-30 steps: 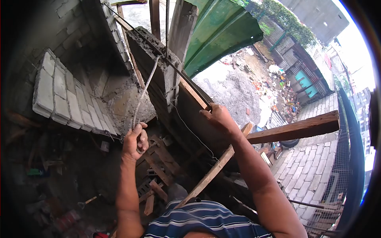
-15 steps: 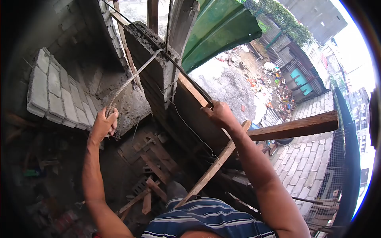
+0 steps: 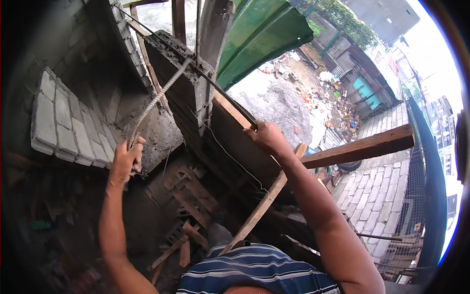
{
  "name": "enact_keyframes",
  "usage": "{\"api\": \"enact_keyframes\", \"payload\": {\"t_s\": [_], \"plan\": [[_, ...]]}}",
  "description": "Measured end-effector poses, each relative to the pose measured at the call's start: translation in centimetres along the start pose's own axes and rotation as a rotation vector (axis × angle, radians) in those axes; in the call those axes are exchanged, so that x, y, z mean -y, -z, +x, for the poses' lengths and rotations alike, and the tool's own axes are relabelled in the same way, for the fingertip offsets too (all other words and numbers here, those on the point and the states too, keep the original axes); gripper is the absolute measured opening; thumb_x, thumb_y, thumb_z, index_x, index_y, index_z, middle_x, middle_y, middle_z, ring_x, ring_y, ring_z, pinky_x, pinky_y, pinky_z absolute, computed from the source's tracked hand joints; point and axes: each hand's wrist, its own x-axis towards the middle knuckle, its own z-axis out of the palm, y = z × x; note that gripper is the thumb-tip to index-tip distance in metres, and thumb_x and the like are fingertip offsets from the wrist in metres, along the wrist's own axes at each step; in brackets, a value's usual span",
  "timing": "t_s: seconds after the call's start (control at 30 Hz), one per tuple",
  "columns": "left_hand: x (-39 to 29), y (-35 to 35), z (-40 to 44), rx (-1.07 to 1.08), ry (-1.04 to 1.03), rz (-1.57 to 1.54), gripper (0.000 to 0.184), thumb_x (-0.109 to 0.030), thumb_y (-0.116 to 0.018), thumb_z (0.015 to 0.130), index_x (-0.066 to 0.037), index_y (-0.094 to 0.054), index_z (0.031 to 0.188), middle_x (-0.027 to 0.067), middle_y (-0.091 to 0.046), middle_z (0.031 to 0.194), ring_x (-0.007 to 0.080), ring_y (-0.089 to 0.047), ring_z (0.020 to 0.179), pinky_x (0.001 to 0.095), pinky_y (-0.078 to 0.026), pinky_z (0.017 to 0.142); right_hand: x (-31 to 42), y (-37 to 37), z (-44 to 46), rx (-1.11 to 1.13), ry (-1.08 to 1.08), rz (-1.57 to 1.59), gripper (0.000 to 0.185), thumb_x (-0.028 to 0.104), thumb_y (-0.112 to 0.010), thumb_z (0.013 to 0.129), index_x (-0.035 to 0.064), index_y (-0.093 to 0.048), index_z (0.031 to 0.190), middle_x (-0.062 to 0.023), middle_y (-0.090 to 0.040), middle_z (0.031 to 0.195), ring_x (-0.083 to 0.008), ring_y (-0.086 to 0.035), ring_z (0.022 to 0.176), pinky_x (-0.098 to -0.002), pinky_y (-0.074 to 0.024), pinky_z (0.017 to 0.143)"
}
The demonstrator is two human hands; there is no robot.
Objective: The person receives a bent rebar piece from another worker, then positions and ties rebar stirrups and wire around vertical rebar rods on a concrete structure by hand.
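The left hand [image 3: 128, 158] is closed around a ribbed steel bar [image 3: 159, 97], which slants up to the rough top of the concrete wall section [image 3: 166, 61]. The right hand [image 3: 267, 138] has its fingers curled on a thin dark rod [image 3: 209, 80], just above the wooden board [image 3: 231, 109]. Whether bar and rod touch, I cannot tell. In my judgement, a firm low grip on the bar gives better leverage, while the right hand should steady the rod; rough ribs could scratch bare skin.
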Motion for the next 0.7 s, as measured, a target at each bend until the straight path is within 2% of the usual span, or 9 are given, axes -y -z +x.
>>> {"api": "enact_keyframes", "payload": {"t_s": [0.07,0.17,0.23,0.33,0.43,0.47,0.5,0.57,0.7], "plan": [[3.2,-1.4,-0.2,0.050,-0.058,-0.459,0.026,-0.025,-0.061,0.103,-0.007,-0.056,0.121,-0.0029,-0.046,0.062,0.0094,-0.046,0.046,0.0270,-0.044,0.042,0.0,0.0,-0.2,-0.018,0.004,0.014,0.043,0.043,-0.066,0.093,0.0011,-0.071,0.100,-0.0246,-0.072,0.092,-0.0426,-0.069,0.092,-0.0494,-0.0539,0.085],[4.3,-6.1,-1.6,-0.059,-0.260,-0.759,0.026,-0.025,-0.057,0.105,-0.006,-0.053,0.123,-0.0024,-0.045,0.065,0.0105,-0.044,0.048,0.0301,-0.046,0.047,-0.1,0.2,-0.4,-0.034,0.028,0.003,0.046,0.046,-0.066,0.093,0.0015,-0.071,0.101,-0.0240,-0.072,0.093,-0.0422,-0.069,0.093,-0.0494,-0.0537,0.086],[4.4,-9.4,-3.4,-0.070,-0.319,-0.861,0.026,-0.027,-0.056,0.106,-0.008,-0.053,0.123,-0.0027,-0.045,0.066,0.0108,-0.044,0.050,0.0298,-0.046,0.049,0.1,0.5,-0.8,-0.049,0.045,-0.013,0.048,0.049,-0.066,0.092,0.0016,-0.071,0.101,-0.0238,-0.072,0.094,-0.0420,-0.069,0.095,-0.0493,-0.0537,0.086],[3.7,-14.5,-7.0,-0.132,-0.309,-0.896,0.024,-0.028,-0.057,0.106,-0.010,-0.053,0.122,-0.0025,-0.043,0.066,0.0114,-0.045,0.052,0.0306,-0.047,0.052,-0.1,-0.2,-1.7,-0.351,0.201,0.135,0.051,0.054,-0.069,0.090,0.0039,-0.071,0.102,-0.0216,-0.071,0.099,-0.0404,-0.067,0.097,-0.0474,-0.0537,0.086],[3.7,-18.1,-10.1,-0.056,-0.246,-0.859,0.023,-0.029,-0.059,0.105,-0.011,-0.053,0.118,-0.0045,-0.036,0.069,0.0079,-0.035,0.056,0.0254,-0.036,0.050,-0.6,-0.5,-3.2,-0.537,0.308,0.362,0.049,0.052,-0.075,0.085,0.0064,-0.074,0.103,-0.0177,-0.070,0.103,-0.0360,-0.066,0.101,-0.0462,-0.0520,0.091],[2.6,-19.7,-11.7,-0.127,-0.234,-0.750,0.025,-0.029,-0.059,0.105,-0.009,-0.052,0.118,-0.0051,-0.033,0.070,0.0063,-0.031,0.057,0.0235,-0.033,0.050,1.9,2.5,-7.3,-0.465,0.225,0.338,0.043,0.045,-0.077,0.087,0.0083,-0.075,0.108,-0.0151,-0.072,0.104,-0.0330,-0.067,0.105,-0.0446,-0.0528,0.093],[2.0,-21.3,-13.1,-0.160,-0.247,-0.691,0.023,-0.026,-0.057,0.106,-0.006,-0.052,0.118,-0.0048,-0.033,0.069,0.0061,-0.032,0.057,0.0235,-0.032,0.049,1.0,0.7,-7.7,-0.471,0.398,0.418,0.044,0.045,-0.075,0.087,0.0069,-0.075,0.110,-0.0175,-0.072,0.106,-0.0328,-0.066,0.110,-0.0441,-0.0523,0.096],[1.3,-24.8,-15.8,-0.257,-0.354,-0.343,0.030,-0.020,-0.048,0.108,0.003,-0.047,0.128,0.0001,-0.042,0.069,0.0086,-0.039,0.057,0.0259,-0.038,0.053,2.0,1.4,-12.5,-0.164,0.457,0.595,0.050,0.046,-0.068,0.091,0.0019,-0.073,0.114,-0.0206,-0.072,0.112,-0.0353,-0.067,0.108,-0.0430,-0.0527,0.095],[5.9,-29.8,-19.2,-0.162,-0.426,0.156,0.028,-0.026,-0.051,0.106,-0.002,-0.051,0.120,0.0019,-0.048,0.075,0.0117,-0.048,0.065,0.0271,-0.043,0.062,2.3,1.2,-23.0,0.186,0.556,0.873,0.052,0.045,-0.067,0.094,-0.0043,-0.070,0.109,-0.0248,-0.072,0.106,-0.0369,-0.070,0.100,-0.0421,-0.0545,0.085]]}}
